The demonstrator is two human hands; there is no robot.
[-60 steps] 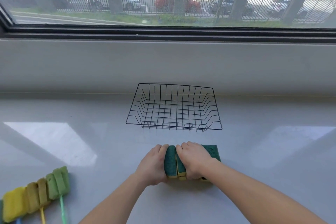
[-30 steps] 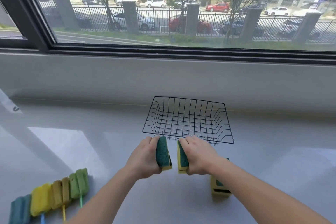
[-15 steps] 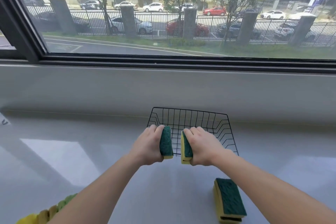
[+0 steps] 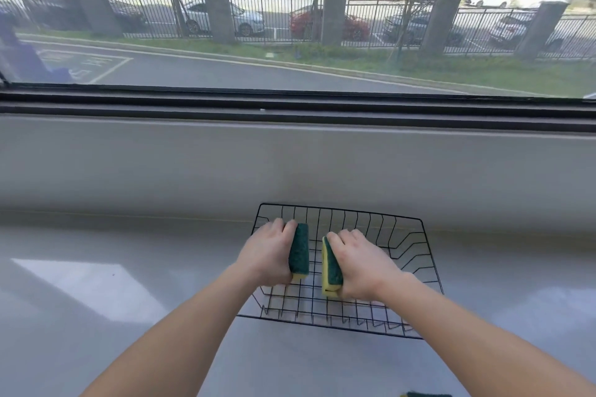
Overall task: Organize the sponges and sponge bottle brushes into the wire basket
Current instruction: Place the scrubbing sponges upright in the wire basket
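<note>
A black wire basket (image 4: 416,255) stands on the white counter below the window. Both my hands are over its inside. My left hand (image 4: 267,255) grips a green-and-yellow sponge (image 4: 299,251) held on edge at the basket's left half. My right hand (image 4: 361,264) grips a second green-and-yellow sponge (image 4: 332,267), also on edge, just right of the first. A small gap separates the two sponges. Whether they touch the basket floor I cannot tell. A sliver of a third sponge (image 4: 425,394) shows at the bottom edge. The bottle brushes are out of view.
The white counter (image 4: 96,300) stretches left and right of the basket, with a sunlit patch on the left. A low grey wall (image 4: 193,171) and the window frame rise right behind the basket.
Both hands carried their sponges forward from the counter in front of the basket to over its inside. The view shifted, so the third sponge and the brushes dropped out of sight.
</note>
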